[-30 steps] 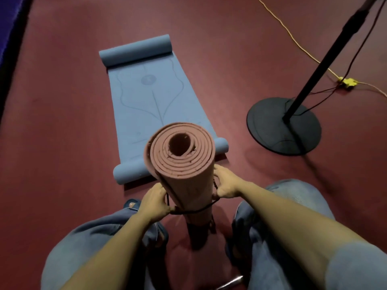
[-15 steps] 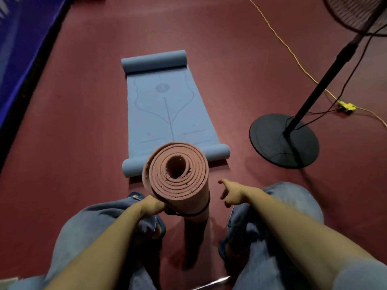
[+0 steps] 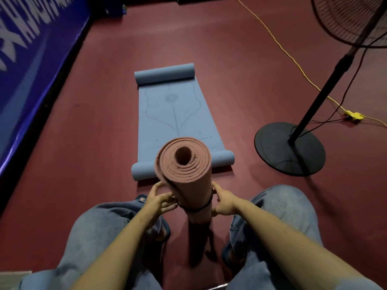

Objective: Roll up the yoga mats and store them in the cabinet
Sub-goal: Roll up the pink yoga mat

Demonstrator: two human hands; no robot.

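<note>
A pink yoga mat (image 3: 189,186), rolled tight, stands on end on the red floor between my knees, its spiral end facing me. A thin black strap (image 3: 196,209) circles the roll low down. My left hand (image 3: 159,200) holds the roll's left side at the strap, thumb up and fingers wrapped toward it. My right hand (image 3: 223,199) grips the right side at the same height. Behind the roll, a blue yoga mat (image 3: 176,114) lies flat on the floor with both of its ends curled up. No cabinet is in view.
A standing fan's black round base (image 3: 290,149) and pole rise at the right. A yellow cord (image 3: 293,59) runs across the floor to a yellow plug (image 3: 355,116). A blue banner wall (image 3: 31,59) borders the left. My jeans-clad knees flank the roll.
My right hand, off the roll half a second ago, is back on its right side. The strap now sits snug around the roll. My view has tilted up, showing more floor and the fan.
</note>
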